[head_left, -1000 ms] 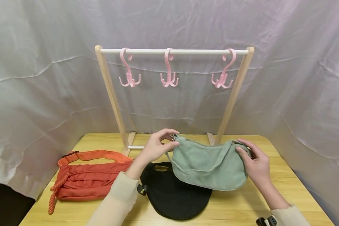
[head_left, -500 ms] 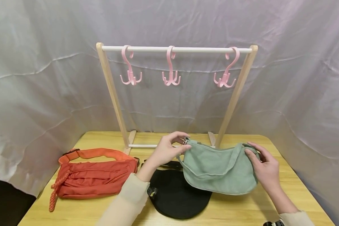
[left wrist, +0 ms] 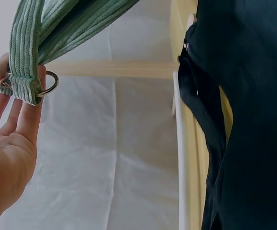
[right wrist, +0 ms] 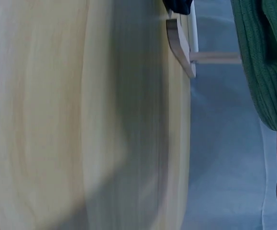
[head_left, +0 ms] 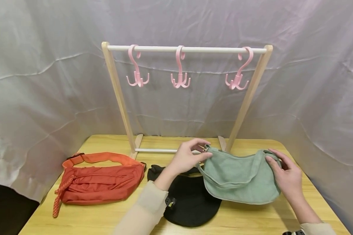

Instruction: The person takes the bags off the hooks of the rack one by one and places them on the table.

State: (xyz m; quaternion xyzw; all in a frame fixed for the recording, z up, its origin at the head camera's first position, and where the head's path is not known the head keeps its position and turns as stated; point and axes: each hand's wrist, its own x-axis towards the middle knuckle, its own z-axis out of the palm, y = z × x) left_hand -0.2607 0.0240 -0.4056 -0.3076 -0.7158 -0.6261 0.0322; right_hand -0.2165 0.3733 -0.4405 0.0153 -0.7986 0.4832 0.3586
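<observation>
A green corduroy shoulder bag [head_left: 238,178] is held up by both hands, partly over a black bag [head_left: 192,202]. My left hand [head_left: 188,156] pinches the bag's left end, by the metal ring. In the left wrist view that ring [left wrist: 51,84] and the ribbed strap end show close to the fingertips. My right hand [head_left: 286,173] grips the upper right corner, thumb in front and fingers behind. The strap hangs across the bag's front. In the right wrist view only part of the green bag [right wrist: 267,67] and of the hand show.
Behind stands a wooden rack with a white rail [head_left: 211,49]. Three pink hooks hang from it, the left hook [head_left: 137,78], middle hook [head_left: 180,80] and right hook [head_left: 236,81]. A red waist bag [head_left: 100,184] lies at the left of the wooden table [head_left: 85,222].
Both hands have carried the green bag to the right, uncovering more of the black bag and the red bag. The head view has shifted slightly.
</observation>
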